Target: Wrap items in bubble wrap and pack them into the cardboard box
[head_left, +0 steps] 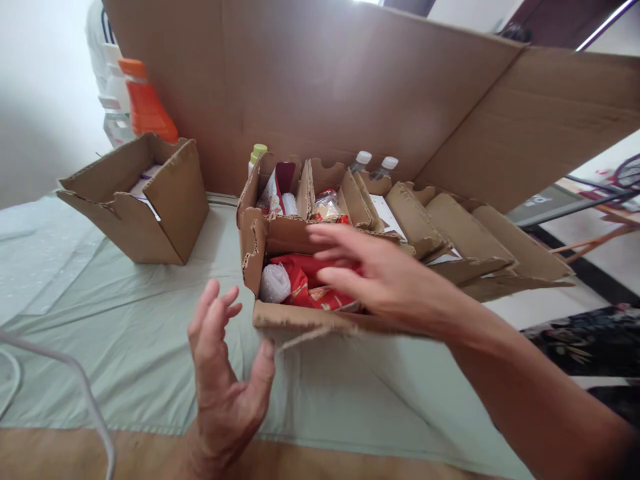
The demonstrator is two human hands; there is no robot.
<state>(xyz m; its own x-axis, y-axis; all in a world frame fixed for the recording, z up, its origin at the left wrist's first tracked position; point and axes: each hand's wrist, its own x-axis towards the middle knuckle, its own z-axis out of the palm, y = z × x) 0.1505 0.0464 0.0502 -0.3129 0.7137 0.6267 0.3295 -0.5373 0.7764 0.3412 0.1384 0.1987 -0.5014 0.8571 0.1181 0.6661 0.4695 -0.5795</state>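
My right hand (377, 273) reaches over the front cardboard box (295, 318), its fingers stretched out and slightly apart, holding nothing that I can see. Beneath it lies a shiny red wrapper or bag (300, 277) with gold print. Beside the wrapper, in the box's left end, sits a white roll (275, 283) that looks like bubble wrap. My right hand and wrist hide the right part of this box. Nearer to me, left of the box's front corner, my left hand (225, 383) is raised with its thumb and fingers apart and nothing in them.
Behind stands a row of open cardboard boxes (420, 223), holding packets and papers. A separate cardboard box (165, 230) is at the left, near an orange bottle (147, 103). A tall cardboard panel (320, 87) rises behind. A grey cable (75, 373) crosses the green cloth (150, 360).
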